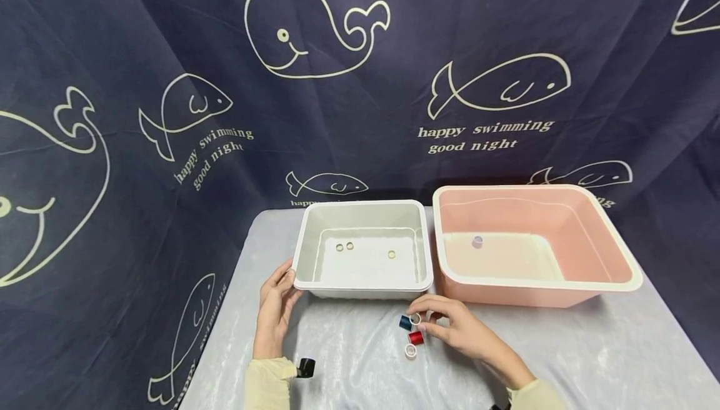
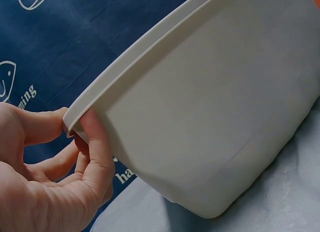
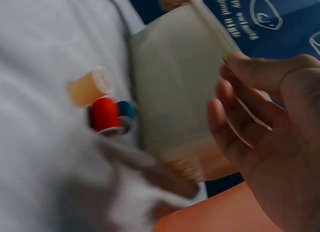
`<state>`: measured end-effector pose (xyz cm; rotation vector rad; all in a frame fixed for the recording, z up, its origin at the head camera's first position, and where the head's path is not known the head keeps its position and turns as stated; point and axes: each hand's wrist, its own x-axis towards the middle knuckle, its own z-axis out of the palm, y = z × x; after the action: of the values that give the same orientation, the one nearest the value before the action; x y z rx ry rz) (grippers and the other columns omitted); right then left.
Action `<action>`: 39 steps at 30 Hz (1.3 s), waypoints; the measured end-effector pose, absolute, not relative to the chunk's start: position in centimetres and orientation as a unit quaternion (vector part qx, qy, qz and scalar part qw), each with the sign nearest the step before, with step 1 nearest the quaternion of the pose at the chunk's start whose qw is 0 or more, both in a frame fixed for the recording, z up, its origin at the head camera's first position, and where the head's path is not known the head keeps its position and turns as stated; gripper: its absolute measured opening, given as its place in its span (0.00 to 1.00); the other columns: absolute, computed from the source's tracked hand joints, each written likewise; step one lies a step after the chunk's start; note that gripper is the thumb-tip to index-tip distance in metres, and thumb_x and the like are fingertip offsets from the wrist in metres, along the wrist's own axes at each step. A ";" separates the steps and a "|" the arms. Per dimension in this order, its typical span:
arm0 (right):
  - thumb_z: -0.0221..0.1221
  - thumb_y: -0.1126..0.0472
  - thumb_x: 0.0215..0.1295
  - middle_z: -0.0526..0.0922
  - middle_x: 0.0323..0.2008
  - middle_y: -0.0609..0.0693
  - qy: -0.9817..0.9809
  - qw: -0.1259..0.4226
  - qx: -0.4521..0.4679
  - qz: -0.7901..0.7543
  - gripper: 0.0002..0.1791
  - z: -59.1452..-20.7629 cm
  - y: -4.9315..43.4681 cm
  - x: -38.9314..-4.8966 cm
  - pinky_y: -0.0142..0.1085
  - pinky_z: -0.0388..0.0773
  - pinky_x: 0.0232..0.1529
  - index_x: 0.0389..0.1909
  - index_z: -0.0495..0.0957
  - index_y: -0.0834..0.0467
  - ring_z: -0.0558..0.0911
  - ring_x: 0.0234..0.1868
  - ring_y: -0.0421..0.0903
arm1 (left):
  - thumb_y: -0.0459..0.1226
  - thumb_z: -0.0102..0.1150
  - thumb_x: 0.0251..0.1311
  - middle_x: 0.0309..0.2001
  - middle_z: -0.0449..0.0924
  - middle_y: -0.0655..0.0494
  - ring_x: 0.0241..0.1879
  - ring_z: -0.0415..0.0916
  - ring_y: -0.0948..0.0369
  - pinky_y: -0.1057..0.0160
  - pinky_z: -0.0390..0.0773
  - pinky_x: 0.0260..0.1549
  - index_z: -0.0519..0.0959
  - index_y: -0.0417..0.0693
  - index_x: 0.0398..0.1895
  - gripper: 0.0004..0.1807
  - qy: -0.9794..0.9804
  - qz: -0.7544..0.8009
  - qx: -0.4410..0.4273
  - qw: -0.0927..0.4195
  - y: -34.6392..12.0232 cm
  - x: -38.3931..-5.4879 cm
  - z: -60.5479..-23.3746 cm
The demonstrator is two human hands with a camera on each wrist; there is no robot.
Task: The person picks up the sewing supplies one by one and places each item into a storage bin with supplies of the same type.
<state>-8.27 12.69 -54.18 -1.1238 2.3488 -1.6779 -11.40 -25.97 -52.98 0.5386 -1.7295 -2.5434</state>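
My left hand (image 1: 275, 310) grips the left front corner of the white plastic bin (image 1: 360, 294). In the left wrist view its thumb and fingers pinch the bin's rim (image 2: 107, 82). Inside the bin lie three small gold-coloured rings, one ring (image 1: 391, 254) apart from the pair. Just in front of the bin's right corner, my right hand (image 1: 458, 329) pinches a small ring (image 1: 415, 319) between thumb and index finger; the right wrist view shows it edge-on. Below those fingertips are a blue thread spool (image 1: 405, 322), a red spool (image 1: 416, 337) and a yellow-orange spool (image 3: 89, 88).
A larger pink tub (image 1: 523, 295) stands right of the white bin, with a pale purple spool (image 1: 477, 242) on its floor. Both containers sit on a table with a pale cloth (image 1: 337, 360). A dark blue curtain (image 1: 360, 122) with whale and fish drawings hangs behind and at the sides.
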 end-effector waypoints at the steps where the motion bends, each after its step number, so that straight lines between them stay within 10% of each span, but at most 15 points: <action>1: 0.66 0.73 0.65 0.87 0.50 0.53 0.751 0.033 -0.371 -0.545 0.19 -53.9 12.7 -8.4 0.33 0.83 0.42 0.53 0.84 0.52 0.82 0.40 0.39 | 0.31 0.51 0.78 0.58 0.80 0.49 0.51 0.85 0.61 0.70 0.86 0.44 0.64 0.32 0.76 0.27 -0.555 -0.814 0.172 0.009 -26.0 -11.4 -53.0; 9: 0.69 0.65 0.66 0.88 0.51 0.47 0.734 0.121 -0.379 -0.551 0.18 -51.3 12.9 -9.3 0.35 0.83 0.45 0.54 0.85 0.46 0.84 0.44 0.42 | 0.31 0.51 0.78 0.59 0.79 0.49 0.52 0.84 0.61 0.70 0.86 0.45 0.64 0.33 0.76 0.27 -0.558 -0.811 0.174 0.004 -25.9 -11.2 -52.8; 39: 0.70 0.61 0.67 0.86 0.43 0.50 0.747 0.108 -0.333 -0.566 0.12 -45.4 9.0 -16.0 0.32 0.78 0.46 0.50 0.86 0.48 0.81 0.42 0.42 | 0.32 0.50 0.78 0.57 0.81 0.52 0.50 0.85 0.61 0.70 0.86 0.45 0.64 0.33 0.77 0.27 -0.549 -0.817 0.174 0.006 -25.9 -11.4 -52.9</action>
<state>-15.98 9.04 -45.38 -0.9783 2.1964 -1.6647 -11.38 -25.93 -52.94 0.5454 -1.7196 -2.5585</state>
